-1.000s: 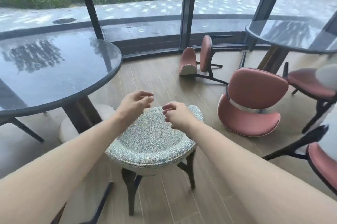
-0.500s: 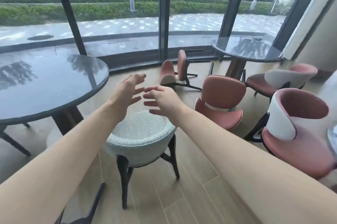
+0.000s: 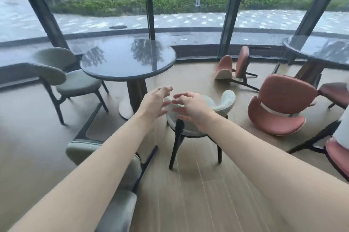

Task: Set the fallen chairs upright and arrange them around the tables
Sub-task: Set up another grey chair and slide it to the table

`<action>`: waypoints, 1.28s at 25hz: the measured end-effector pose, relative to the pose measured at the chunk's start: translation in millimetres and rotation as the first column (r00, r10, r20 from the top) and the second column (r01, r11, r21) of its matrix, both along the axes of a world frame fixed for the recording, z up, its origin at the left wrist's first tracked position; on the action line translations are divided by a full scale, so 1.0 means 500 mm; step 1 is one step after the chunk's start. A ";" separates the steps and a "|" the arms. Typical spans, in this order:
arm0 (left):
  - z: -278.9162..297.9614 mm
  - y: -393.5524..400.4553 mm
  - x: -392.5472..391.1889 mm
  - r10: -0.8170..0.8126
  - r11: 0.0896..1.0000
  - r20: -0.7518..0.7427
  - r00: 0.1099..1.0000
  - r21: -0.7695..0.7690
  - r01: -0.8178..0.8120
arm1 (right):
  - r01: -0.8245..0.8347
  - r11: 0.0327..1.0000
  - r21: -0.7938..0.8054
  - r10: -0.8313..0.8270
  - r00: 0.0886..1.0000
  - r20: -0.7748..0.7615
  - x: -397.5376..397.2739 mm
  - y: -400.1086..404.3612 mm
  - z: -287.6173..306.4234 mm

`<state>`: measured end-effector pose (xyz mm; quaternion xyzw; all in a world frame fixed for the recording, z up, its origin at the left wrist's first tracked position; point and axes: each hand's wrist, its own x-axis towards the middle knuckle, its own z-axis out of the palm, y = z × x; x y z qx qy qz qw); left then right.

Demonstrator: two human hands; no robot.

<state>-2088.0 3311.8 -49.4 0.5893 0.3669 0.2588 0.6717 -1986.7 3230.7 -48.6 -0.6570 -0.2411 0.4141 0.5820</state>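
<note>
left hand (image 3: 154,104) fingers spread, holding nothing | right hand (image 3: 190,108) fingers spread, holding nothing | pale green chair (image 3: 224,104) upright, directly beyond both

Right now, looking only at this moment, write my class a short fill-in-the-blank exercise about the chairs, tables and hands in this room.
1. The left hand and right hand are both ____, holding nothing.
2. The light green chair below the hands stands ____ on its legs.
3. The pink chair nearest the window lies on its ____.
4. The round table has a ____, reflective top.

Missing words: open; upright; side; dark
</note>
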 end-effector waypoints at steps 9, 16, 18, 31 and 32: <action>0.069 0.054 -0.442 0.140 0.988 -0.029 0.990 0.073 -0.137 | -0.129 0.990 0.051 0.132 0.989 -0.067 -0.404 0.092 0.076; 0.076 0.092 -0.755 0.252 0.967 -0.035 0.967 0.031 -0.251 | -0.200 0.974 0.103 0.215 0.964 -0.158 -0.720 0.168 0.056; 0.063 0.104 -0.806 0.271 0.962 -0.009 0.963 -0.023 -0.271 | -0.218 0.970 0.109 0.233 0.962 -0.145 -0.771 0.182 0.047; -0.116 0.369 -0.835 0.331 0.923 -0.020 0.943 -0.199 -0.329 | -0.107 0.991 -0.076 0.089 0.975 -0.206 -0.824 0.486 -0.116; -0.133 0.404 -0.833 0.333 0.919 -0.022 0.943 -0.219 -0.329 | -0.100 0.991 -0.091 0.080 0.976 -0.204 -0.823 0.519 -0.133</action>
